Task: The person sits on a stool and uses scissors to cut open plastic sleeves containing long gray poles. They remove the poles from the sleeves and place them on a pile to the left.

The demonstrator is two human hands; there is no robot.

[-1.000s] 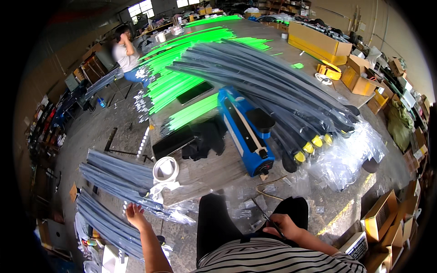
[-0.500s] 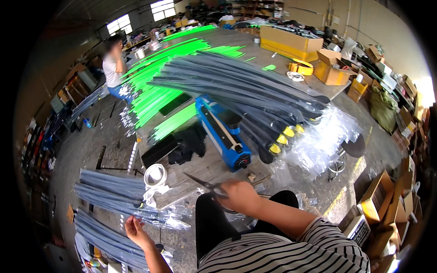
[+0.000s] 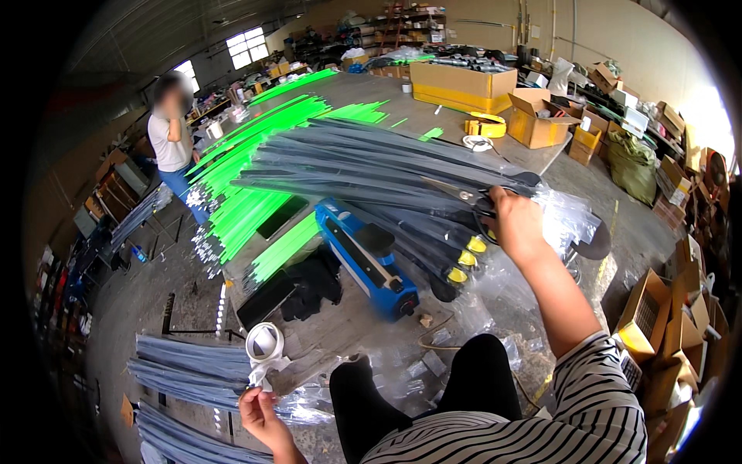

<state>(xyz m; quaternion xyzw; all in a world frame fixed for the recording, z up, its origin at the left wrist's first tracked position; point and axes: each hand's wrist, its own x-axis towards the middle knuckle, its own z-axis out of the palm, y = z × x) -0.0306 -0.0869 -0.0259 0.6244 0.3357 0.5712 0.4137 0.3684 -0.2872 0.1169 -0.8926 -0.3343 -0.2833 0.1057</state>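
Observation:
My right hand is raised over the table and grips black-handled scissors. Their blades point left across a big pile of long grey bagged rods. Low at the table's near edge, my left hand pinches the loose end of a strip coming off a white tape roll. A blue heat sealer lies on the table between my two hands. My dark-trousered knees and striped sleeve fill the bottom of the view.
Bright green rods cover the table's left side, where a person in a white shirt stands. Cardboard boxes sit at the far end and more stand on the floor at the right. Grey bundles lie on the floor at the lower left.
My right hand has carried the scissors from near my lap up and to the right, over the grey pile. My left hand has stayed by the tape roll.

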